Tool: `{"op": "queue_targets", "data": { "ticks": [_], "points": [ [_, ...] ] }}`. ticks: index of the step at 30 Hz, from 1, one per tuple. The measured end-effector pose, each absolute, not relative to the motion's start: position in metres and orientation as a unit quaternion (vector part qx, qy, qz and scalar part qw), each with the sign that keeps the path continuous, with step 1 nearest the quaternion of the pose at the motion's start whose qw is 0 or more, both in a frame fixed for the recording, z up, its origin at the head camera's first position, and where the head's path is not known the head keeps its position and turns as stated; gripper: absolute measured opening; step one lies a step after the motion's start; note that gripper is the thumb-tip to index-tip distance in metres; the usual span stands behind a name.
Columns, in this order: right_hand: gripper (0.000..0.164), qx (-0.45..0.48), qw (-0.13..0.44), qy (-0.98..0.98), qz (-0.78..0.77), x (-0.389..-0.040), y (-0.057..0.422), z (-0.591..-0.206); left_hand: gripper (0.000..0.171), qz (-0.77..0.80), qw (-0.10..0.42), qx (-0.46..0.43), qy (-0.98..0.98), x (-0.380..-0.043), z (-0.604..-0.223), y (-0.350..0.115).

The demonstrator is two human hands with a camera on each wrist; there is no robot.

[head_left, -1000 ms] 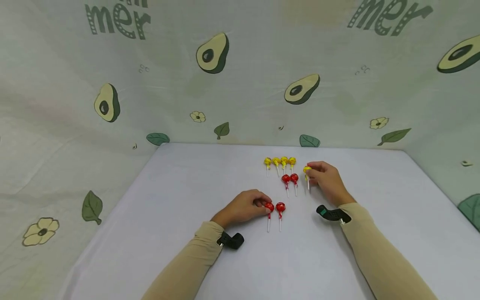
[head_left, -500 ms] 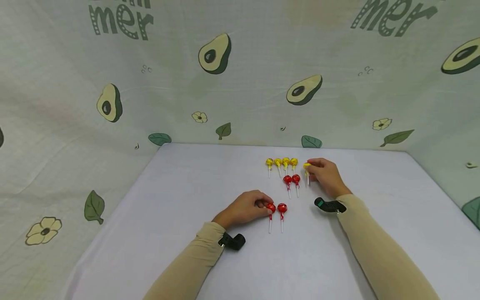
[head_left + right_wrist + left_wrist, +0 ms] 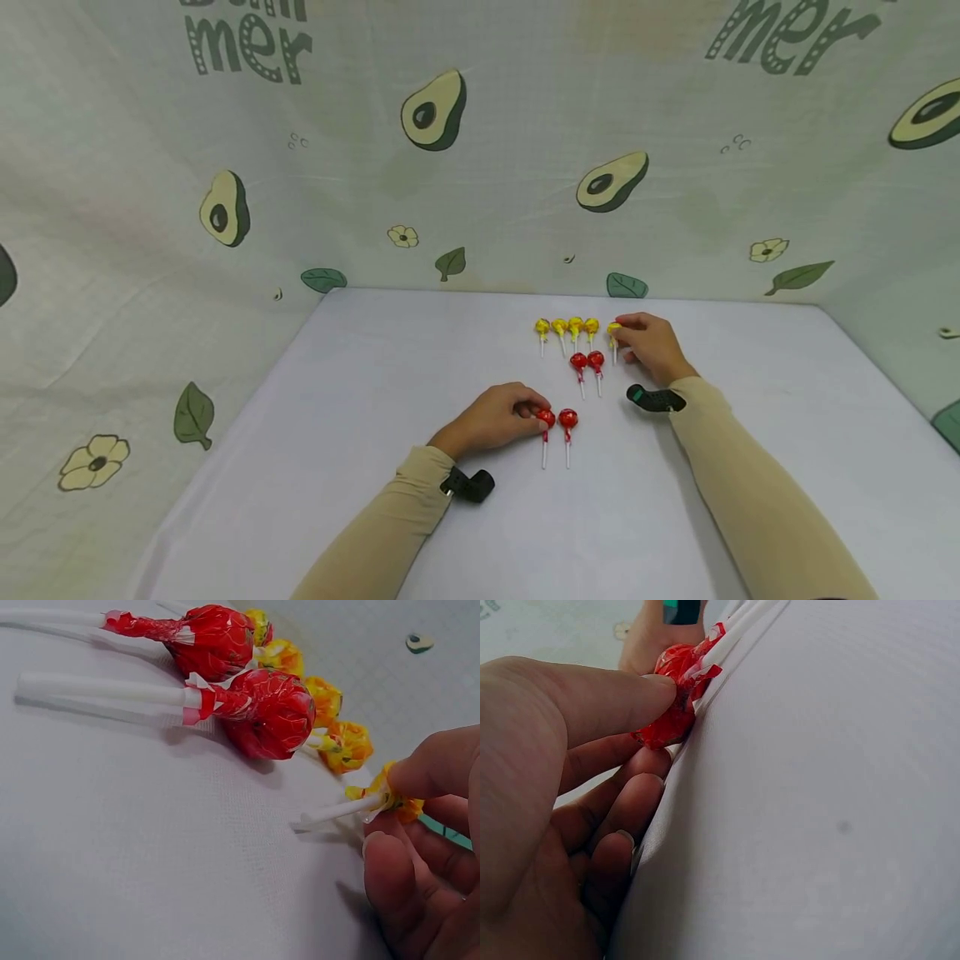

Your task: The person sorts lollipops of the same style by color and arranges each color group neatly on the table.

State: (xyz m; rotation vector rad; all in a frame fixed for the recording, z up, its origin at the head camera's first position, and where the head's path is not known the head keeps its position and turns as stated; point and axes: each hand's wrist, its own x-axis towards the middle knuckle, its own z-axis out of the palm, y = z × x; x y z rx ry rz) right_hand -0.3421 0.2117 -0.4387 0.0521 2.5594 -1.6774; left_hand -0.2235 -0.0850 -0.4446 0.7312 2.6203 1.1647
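Note:
In the head view, my left hand [image 3: 495, 417] pinches a red-wrapped lollipop [image 3: 547, 419] by its head, thumb on the near side. The left wrist view shows the thumb pressing the red wrapper [image 3: 667, 729], the stick lying along the white cloth. Just right of it lies another red lollipop [image 3: 567, 418]. Farther back, my right hand [image 3: 654, 346] pinches a yellow lollipop [image 3: 410, 808] between thumb and fingers, its stick pointing toward me. That lollipop is at the right end of a row of several yellow lollipops [image 3: 575, 325], a small gap from its neighbour.
Two red lollipops [image 3: 578, 362] lie side by side just in front of the yellow row, left of my right hand. A white cloth covers the table [image 3: 360, 375]. Behind it hangs a pale curtain [image 3: 510, 225] printed with avocados and leaves.
My right hand has moved the yellow lollipop back and slightly left, level with the yellow row. The left hand keeps its hold on the red lollipop. The head view has shifted slightly.

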Motion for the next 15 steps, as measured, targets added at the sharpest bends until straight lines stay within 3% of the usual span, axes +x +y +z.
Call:
{"op": "queue_targets", "data": {
  "ticks": [15],
  "points": [
    [0.043,0.024,0.012,0.868,-0.496,-0.353,0.203,-0.443,0.023,0.386,0.079,0.258,0.882,-0.226,-0.446,-0.086]
  ]
}}
